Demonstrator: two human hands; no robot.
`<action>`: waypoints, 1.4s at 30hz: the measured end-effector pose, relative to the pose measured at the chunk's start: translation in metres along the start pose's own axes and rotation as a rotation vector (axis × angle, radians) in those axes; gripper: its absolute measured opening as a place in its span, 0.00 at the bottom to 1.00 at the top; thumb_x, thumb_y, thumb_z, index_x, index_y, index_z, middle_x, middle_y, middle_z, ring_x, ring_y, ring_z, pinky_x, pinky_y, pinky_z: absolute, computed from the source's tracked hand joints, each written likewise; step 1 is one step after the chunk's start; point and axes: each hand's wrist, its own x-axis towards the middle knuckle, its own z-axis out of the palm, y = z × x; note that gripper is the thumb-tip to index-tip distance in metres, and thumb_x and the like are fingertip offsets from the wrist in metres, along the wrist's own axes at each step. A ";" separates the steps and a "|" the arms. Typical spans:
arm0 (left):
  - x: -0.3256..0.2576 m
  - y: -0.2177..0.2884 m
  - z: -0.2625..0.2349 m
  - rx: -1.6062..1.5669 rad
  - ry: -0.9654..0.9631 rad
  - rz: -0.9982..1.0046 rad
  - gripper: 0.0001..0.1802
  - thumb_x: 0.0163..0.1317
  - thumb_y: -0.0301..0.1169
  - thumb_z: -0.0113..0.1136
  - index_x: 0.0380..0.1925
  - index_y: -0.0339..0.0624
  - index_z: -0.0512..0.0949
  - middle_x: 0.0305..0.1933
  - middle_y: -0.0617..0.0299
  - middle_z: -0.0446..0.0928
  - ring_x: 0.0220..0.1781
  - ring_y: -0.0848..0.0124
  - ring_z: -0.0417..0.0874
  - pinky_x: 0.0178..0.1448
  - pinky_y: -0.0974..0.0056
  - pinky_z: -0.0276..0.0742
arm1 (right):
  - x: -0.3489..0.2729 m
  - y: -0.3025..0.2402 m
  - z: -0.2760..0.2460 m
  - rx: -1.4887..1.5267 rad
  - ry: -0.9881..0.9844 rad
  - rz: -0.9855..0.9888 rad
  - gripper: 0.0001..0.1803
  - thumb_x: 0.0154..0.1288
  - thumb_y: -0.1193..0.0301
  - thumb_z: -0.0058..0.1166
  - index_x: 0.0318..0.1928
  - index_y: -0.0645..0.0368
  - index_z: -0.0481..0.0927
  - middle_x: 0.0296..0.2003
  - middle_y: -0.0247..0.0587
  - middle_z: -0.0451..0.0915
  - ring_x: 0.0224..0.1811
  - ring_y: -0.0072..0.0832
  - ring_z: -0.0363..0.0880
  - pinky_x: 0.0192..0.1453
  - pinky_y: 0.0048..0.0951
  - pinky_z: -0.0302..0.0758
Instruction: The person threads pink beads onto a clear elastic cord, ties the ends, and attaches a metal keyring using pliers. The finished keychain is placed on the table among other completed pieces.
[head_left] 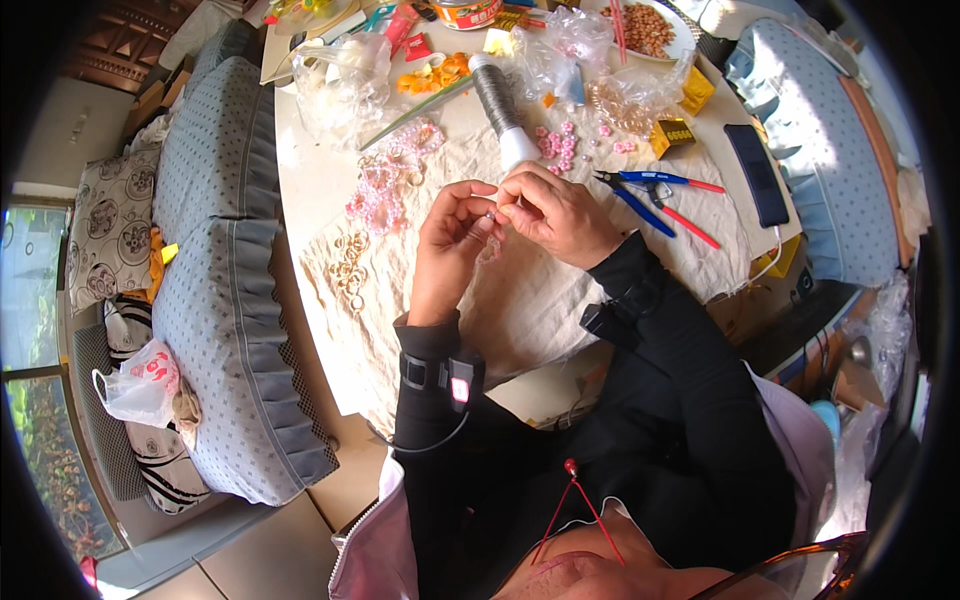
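My left hand [452,250] and my right hand [560,215] meet over the cloth, fingertips pinched close together. Between the left fingertips shows a small shiny bead [490,216], and a bit of pink beadwork [489,252] hangs just below them. What my right fingertips pinch is too small to make out. Just beyond the hands lies a spool of grey wire [494,95] with a white end. Pink beaded pieces [376,207] and several gold-coloured rings [349,262] are left of my left hand. Loose pink beads [560,147] lie beyond my right hand.
Blue-and-red pliers [660,203] rest to the right, near a phone [756,175] with a cable. Small gold boxes [671,138], clear plastic bags [345,85], orange peel [436,74] and a plate of nuts [650,30] occupy the far side. A covered sofa [215,270] stands left.
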 end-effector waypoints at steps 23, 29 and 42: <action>0.000 -0.002 0.002 0.077 0.015 0.016 0.17 0.75 0.14 0.52 0.60 0.40 0.74 0.44 0.63 0.83 0.40 0.77 0.83 0.38 0.73 0.77 | -0.001 0.003 0.001 0.066 -0.032 0.010 0.10 0.72 0.73 0.62 0.46 0.59 0.74 0.39 0.43 0.79 0.39 0.42 0.84 0.42 0.38 0.82; -0.001 0.000 0.000 0.042 0.020 -0.033 0.16 0.75 0.15 0.54 0.60 0.37 0.74 0.44 0.61 0.83 0.42 0.74 0.83 0.45 0.69 0.80 | -0.003 0.004 0.001 0.149 -0.051 0.069 0.08 0.73 0.74 0.60 0.47 0.59 0.76 0.40 0.41 0.80 0.41 0.36 0.83 0.47 0.35 0.80; 0.000 -0.002 0.002 0.048 0.026 -0.023 0.15 0.76 0.16 0.53 0.59 0.40 0.74 0.43 0.63 0.83 0.39 0.78 0.82 0.37 0.73 0.77 | -0.001 -0.002 -0.001 -0.067 -0.016 0.026 0.10 0.68 0.73 0.63 0.45 0.57 0.75 0.39 0.40 0.81 0.37 0.40 0.86 0.39 0.38 0.84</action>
